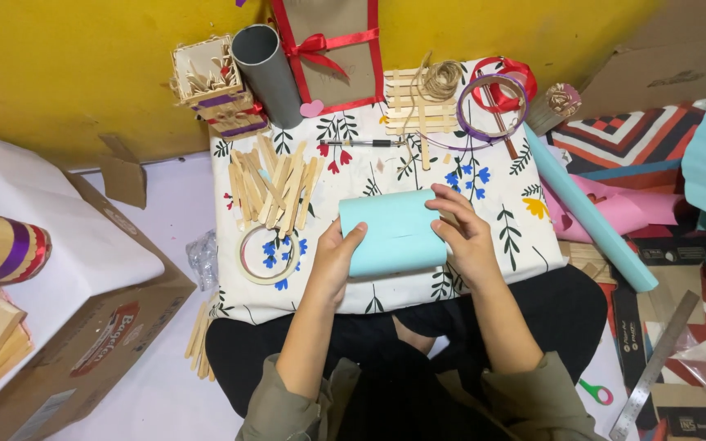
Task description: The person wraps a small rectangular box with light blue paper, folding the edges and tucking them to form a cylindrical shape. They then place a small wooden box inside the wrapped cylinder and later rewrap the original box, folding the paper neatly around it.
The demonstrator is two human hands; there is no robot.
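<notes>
Both hands, left (335, 260) and right (465, 237), clasp a smooth pale-blue paper roll (392, 232) by its ends, at the floral board's (510, 204) near edge. Flat wooden sticks (275, 188) are heaped near its left edge, above a tape ring (268, 255).

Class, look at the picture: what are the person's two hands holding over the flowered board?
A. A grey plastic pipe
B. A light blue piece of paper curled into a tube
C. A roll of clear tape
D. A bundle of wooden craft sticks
B: the left hand and right hand grip the two ends of the light blue paper, curled into a tube.
</notes>
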